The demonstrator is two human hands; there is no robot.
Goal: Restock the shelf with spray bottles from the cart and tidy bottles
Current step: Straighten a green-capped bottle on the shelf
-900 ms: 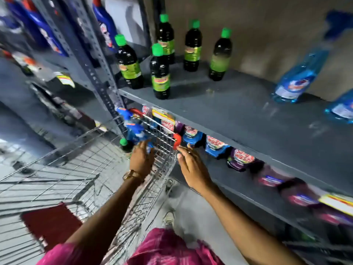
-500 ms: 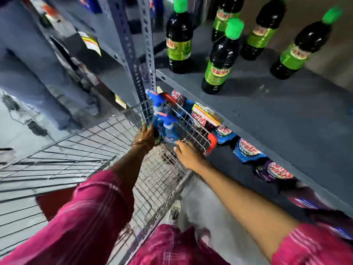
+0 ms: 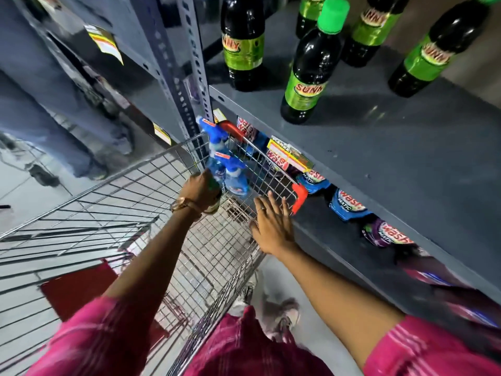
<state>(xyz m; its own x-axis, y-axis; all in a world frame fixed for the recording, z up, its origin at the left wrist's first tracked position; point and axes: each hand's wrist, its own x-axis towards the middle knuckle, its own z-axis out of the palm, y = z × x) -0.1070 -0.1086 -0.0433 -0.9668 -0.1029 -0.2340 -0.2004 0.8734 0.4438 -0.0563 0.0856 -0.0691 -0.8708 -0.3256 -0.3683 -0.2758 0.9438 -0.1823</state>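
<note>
At the far corner of the cart (image 3: 151, 185), two blue spray bottles (image 3: 230, 175) stand upright against the wire wall, close by the shelf upright. Left hand (image 3: 199, 189) reaches into that corner; its grip looks closed around something low beside the bottles, with a hint of green at the fingers, but I cannot tell if that is a spray bottle's base or another item. Right hand (image 3: 272, 226) is spread flat, fingers open and holding nothing, resting on or just above the cart's near rim beside the red corner cap (image 3: 299, 198). Shelf (image 3: 393, 147) status: only dark bottles with green caps (image 3: 311, 66) stand on the visible stretch, loosely spaced and not in a neat row; no spray bottle shows on it in this view, and most of the deck to the right is bare. Lower tier holds detergent pouches (image 3: 348, 204), not part of this job. Judgement: restock is at an early pick stage for this pair, with both sprays in the cart and nothing placed that I can see. Left to do: lift both, set them on the shelf, then straighten the green-cap bottles. Rest of the cart basket looks nearly bare apart from a red panel (image 3: 78, 289) at the bottom, so these may be the last sprays, though much of the cart lies out of frame.
</note>
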